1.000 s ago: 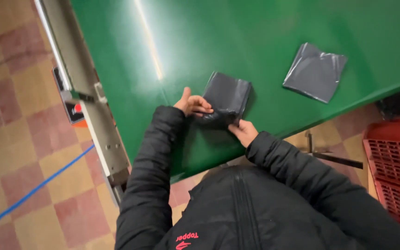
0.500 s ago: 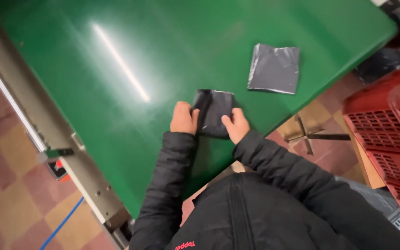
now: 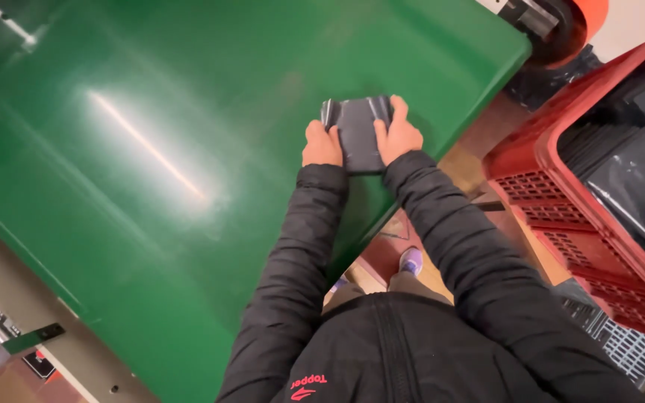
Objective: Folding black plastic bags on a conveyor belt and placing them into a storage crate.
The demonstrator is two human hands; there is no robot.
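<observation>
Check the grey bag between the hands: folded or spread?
Folded: the grey bag is a compact rectangle pressed between the left hand and right hand.

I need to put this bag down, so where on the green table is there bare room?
Left of the left hand, the green table is bare to its far and near edges. It is crowded around the grey bag, gripped by the right hand, and in the red crate full of bags.
</observation>
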